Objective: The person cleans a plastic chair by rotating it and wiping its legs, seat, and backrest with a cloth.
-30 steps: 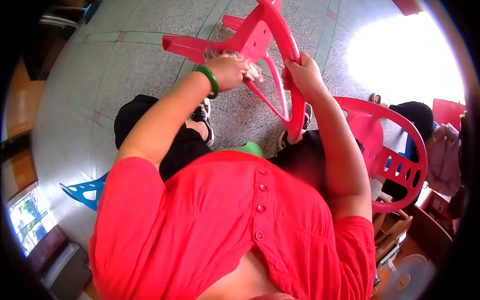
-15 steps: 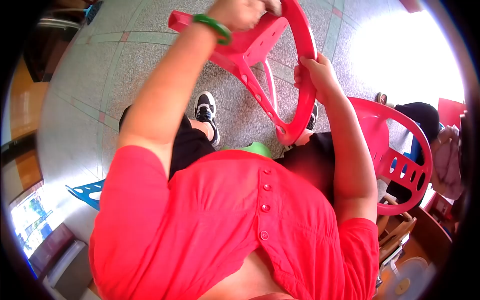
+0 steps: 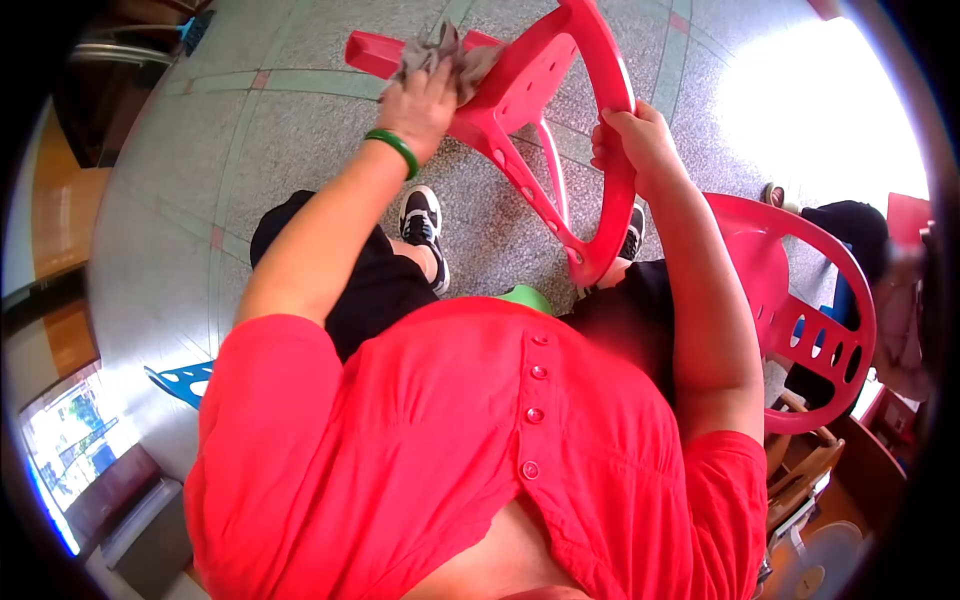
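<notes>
A small red plastic chair (image 3: pixel 545 85) is tipped over in front of me, above the floor between my feet. My right hand (image 3: pixel 640 150) is closed around its curved rim, thumb on the near side. My left hand (image 3: pixel 420 105), below a green bangle (image 3: pixel 393 150), presses a crumpled grey cloth (image 3: pixel 440 62) against the chair's left part. The cloth hides some of the chair there, and its top edge runs out of view.
A second pink-red chair (image 3: pixel 850 270) stands at my right. Beyond it are a dark-clothed person (image 3: pixel 845 225) and wooden items (image 3: pixel 800 480). A blue plastic piece (image 3: pixel 182 382) lies at my left. Speckled floor tiles (image 3: pixel 300 130) spread ahead, brightly lit at right.
My left hand has moved down and to the left over the chair, and the grey cloth under it now shows. My right hand keeps its hold on the rim.
</notes>
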The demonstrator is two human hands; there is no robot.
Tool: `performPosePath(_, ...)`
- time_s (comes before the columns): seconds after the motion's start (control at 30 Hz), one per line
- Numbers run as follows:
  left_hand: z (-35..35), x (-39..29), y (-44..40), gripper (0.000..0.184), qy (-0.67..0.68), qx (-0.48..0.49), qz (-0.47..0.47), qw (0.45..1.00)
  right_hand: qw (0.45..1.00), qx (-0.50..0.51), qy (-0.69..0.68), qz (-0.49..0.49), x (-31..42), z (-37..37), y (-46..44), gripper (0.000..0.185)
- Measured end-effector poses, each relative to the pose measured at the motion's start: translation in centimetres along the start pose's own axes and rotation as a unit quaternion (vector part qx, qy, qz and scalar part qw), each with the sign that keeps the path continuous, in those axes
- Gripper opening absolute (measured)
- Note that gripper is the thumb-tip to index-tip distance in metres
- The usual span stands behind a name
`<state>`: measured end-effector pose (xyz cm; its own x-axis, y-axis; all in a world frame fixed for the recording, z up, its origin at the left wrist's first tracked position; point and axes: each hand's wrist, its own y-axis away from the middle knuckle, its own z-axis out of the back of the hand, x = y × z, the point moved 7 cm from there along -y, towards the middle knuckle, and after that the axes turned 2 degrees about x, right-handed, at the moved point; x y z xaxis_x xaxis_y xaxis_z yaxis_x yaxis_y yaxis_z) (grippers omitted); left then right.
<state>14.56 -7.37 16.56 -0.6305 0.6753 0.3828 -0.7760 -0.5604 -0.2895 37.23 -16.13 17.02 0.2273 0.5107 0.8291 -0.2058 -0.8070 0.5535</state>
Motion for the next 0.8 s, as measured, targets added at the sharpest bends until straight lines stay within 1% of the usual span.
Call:
performPosePath(0.03, -1.6, 1.4, 1.1, 0.037, -0.003, 0.121, -0.001, 0.993, 1.0, 0.003, 0.001, 0.005, 0.1, -0.2, 0.1, 0.011)
performPosePath(0.07, -3.0, 3.0, 2.7, 0.036, -0.006, 0.241, -0.002, 0.971, 1.0, 0.006, 0.013, 0.007, 0.1, -0.2, 0.1, 0.011)
performPosePath(0.13, -4.4, 8.4, 5.9, 0.031, -0.001, 0.386, 0.107, 0.917, 1.0, 0.012, 0.022, 0.009, 0.0, 0.0, 0.1, 0.011)
performPosePath(0.2, -1.1, 12.6, 7.3, 0.028, -0.058, 0.406, 0.167, 0.897, 1.0, 0.012, 0.001, 0.01, -0.1, 0.6, 0.0, 0.012)
performPosePath(0.27, 0.2, 16.3, 8.4, 0.028, 0.048, 0.427, 0.271, 0.861, 1.0, 0.017, -0.012, 0.0, -0.4, 0.9, 0.3, 0.012)
performPosePath(0.3, 0.5, 17.1, 8.6, 0.028, 0.05, 0.428, 0.275, 0.859, 0.999, 0.015, -0.031, -0.009, -0.7, 1.0, 0.2, 0.012)
performPosePath(0.33, 0.9, 17.9, 8.5, 0.03, 0.206, 0.349, 0.346, 0.846, 0.999, 0.013, -0.05, -0.016, -0.7, 0.9, 0.1, 0.012)
performPosePath(0.37, 1.2, 18.7, 8.4, 0.031, 0.352, 0.254, 0.403, 0.805, 0.998, 0.008, -0.058, -0.025, -0.6, 0.7, 0.3, 0.012)
performPosePath(0.4, 1.0, 18.8, 8.3, 0.031, 0.352, 0.251, 0.406, 0.805, 0.998, 0.01, -0.056, -0.022, -0.4, 0.4, 0.3, 0.012)
performPosePath(0.47, 0.9, 17.6, 6.4, 0.032, 0.408, 0.14, 0.369, 0.823, 0.998, 0.005, -0.064, -0.024, -0.5, 0.5, 0.4, 0.014)
performPosePath(0.5, 0.2, 16.8, 5.6, 0.032, 0.411, 0.14, 0.367, 0.823, 0.998, 0.002, -0.064, -0.024, -0.6, 0.6, 0.4, 0.014)
performPosePath(0.57, 0.7, 15.9, 3.9, 0.033, 0.424, -0.001, 0.364, 0.829, 0.998, 0.002, -0.066, -0.024, -0.8, 0.6, 0.3, 0.016)
performPosePath(0.6, 1.6, 15.0, 2.6, 0.033, 0.424, 0.001, 0.364, 0.829, 0.997, 0.002, -0.067, -0.027, -0.9, 0.7, 0.3, 0.016)
performPosePath(0.67, 4.2, 15.3, 1.0, 0.036, 0.382, -0.061, 0.403, 0.829, 0.998, 0.003, -0.06, -0.018, -0.8, 0.7, 0.6, 0.018)
performPosePath(0.7, 3.6, 16.6, 0.5, 0.037, 0.312, -0.106, 0.404, 0.853, 0.998, 0.002, -0.052, -0.021, -0.8, 0.9, 0.6, 0.018)
performPosePath(0.73, 3.4, 17.3, 0.0, 0.037, 0.307, -0.102, 0.404, 0.856, 0.999, 0.001, -0.045, -0.025, -0.8, 1.3, 0.6, 0.018)
performPosePath(0.8, 3.7, 18.7, -1.1, 0.036, 0.224, -0.084, 0.427, 0.872, 0.999, -0.003, -0.041, -0.03, -0.7, 2.0, 0.6, 0.017)
